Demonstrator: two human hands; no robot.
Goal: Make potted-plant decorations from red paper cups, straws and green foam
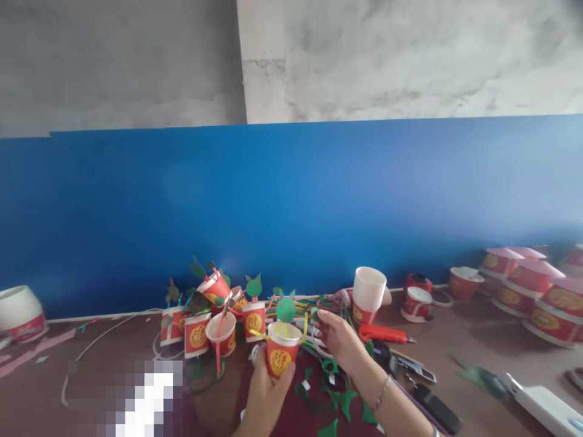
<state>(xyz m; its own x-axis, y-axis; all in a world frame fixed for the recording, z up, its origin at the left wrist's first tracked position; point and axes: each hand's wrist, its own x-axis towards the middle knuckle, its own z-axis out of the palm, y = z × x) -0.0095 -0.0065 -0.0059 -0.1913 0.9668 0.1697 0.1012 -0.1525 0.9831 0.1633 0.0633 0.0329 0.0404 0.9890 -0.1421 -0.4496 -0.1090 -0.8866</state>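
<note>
My left hand (264, 394) is wrapped round a red and white paper cup (280, 358) with a yellow emblem. Above its rim stands a green paper animal head (286, 309) on a yellow straw. Bent yellow straw pieces stick out from both sides of the cup. To the right of the cup, my right hand (339, 341) pinches a small green paper piece (314, 313), close to the upright end of the yellow straw (305, 328). Part of that piece is hidden by the fingertips.
Several similar decorated cups (197, 335) crowd the left, with loose straws behind. Green paper scraps (348, 403) lie below my right forearm. A white-topped cup stack (369, 290), an orange cutter (383, 333), black key fob (436, 408) and pink-topped cups (528, 291) are rightward. A blue panel (291, 206) rises behind.
</note>
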